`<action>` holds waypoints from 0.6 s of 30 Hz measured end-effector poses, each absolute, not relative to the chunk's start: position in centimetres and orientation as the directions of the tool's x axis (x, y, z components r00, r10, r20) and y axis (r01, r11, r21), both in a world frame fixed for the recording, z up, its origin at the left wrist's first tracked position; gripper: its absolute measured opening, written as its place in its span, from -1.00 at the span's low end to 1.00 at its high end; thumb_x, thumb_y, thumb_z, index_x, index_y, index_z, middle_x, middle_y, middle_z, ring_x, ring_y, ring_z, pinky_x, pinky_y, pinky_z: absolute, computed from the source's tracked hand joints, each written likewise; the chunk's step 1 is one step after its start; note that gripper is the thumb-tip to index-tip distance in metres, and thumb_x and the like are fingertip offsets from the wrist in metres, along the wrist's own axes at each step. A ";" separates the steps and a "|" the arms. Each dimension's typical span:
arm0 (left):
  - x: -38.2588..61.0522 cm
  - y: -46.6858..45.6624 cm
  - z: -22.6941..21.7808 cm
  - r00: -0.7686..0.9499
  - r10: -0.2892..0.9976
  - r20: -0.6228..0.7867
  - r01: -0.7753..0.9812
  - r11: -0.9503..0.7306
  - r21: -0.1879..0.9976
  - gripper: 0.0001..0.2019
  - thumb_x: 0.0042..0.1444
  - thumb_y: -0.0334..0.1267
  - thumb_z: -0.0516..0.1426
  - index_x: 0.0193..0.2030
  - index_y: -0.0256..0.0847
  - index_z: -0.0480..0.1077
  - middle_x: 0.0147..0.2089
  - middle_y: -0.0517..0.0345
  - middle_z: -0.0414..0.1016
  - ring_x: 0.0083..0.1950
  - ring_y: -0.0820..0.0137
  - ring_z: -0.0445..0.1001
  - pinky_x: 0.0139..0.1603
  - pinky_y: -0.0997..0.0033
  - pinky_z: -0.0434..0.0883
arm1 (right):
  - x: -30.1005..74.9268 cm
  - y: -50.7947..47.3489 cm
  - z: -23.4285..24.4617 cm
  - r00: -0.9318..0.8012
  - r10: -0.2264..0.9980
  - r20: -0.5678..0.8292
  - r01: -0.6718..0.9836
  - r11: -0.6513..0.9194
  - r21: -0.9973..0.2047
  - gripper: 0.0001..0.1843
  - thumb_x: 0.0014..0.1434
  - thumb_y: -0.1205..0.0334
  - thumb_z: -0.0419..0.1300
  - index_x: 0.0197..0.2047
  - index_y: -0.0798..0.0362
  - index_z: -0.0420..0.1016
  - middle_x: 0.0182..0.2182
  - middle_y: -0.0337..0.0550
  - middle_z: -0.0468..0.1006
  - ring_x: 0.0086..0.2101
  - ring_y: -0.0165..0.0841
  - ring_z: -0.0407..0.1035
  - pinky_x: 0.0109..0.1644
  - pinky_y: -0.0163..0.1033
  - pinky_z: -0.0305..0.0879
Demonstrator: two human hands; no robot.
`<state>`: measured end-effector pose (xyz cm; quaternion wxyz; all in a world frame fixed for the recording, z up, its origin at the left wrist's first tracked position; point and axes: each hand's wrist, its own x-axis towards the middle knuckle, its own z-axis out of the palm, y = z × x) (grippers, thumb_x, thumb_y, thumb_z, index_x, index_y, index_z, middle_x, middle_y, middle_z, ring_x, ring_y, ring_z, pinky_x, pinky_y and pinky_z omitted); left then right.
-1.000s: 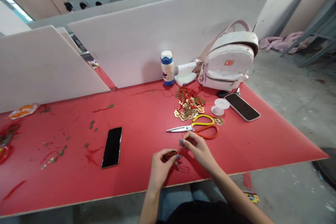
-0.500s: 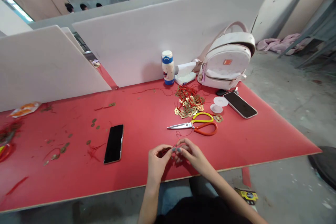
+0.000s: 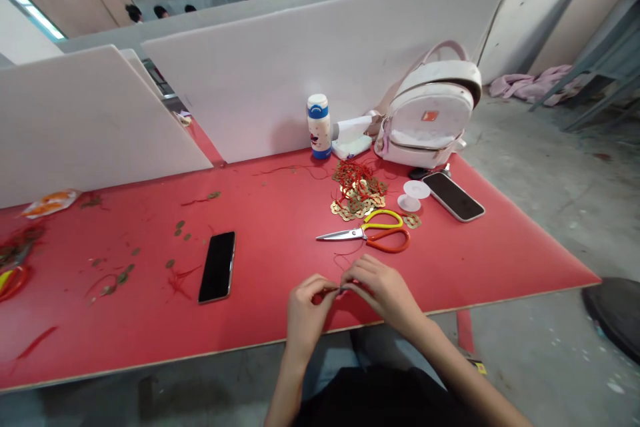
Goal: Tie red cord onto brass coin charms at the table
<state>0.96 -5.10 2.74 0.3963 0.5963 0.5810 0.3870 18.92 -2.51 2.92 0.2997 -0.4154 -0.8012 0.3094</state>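
- Lying at the far left of the red bench (image 3: 270, 213), a crumpled orange-and-white packet (image 3: 53, 203); nearer, partly cut off, red-and-yellow-handled scissors (image 3: 5, 278).
- Scattered next, small round brass-coloured coins (image 3: 123, 277), then a black rectangular phone (image 3: 217, 267), screen dark.
- Left hand (image 3: 306, 313): thumb and fingertips pressed together, pinching thin red cord (image 3: 349, 254), mostly hidden between the fingers; a loop of it lies just beyond the fingertips.
- Farther back, an upright cream-and-blue bottle (image 3: 319, 127).
- Steel scissors with one yellow and one red handle (image 3: 363, 233), blades closed, just in front of a heap of gold-coloured coins tied with red cord (image 3: 359, 197).
- Right hand (image 3: 383, 287): thumb and fingers pinching the same cord, tips meeting the left hand's.
- Two white plastic discs (image 3: 417, 189) beside a white-edged phone (image 3: 455, 197); behind, a pale pink backpack (image 3: 429, 117).
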 end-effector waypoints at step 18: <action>0.5 -4.3 2.0 -0.233 0.971 -0.053 0.033 0.062 0.997 -0.83 0.13 -0.24 0.22 -0.44 -0.24 0.48 -0.43 0.17 0.44 -0.40 0.43 0.40 -0.35 0.52 0.33 | 15.9 -0.3 0.8 -0.451 0.885 0.114 0.207 0.228 -0.951 -0.84 0.23 0.35 0.14 -0.35 0.04 0.52 -0.41 -0.14 0.54 -0.36 -0.32 0.43 -0.25 -0.29 0.30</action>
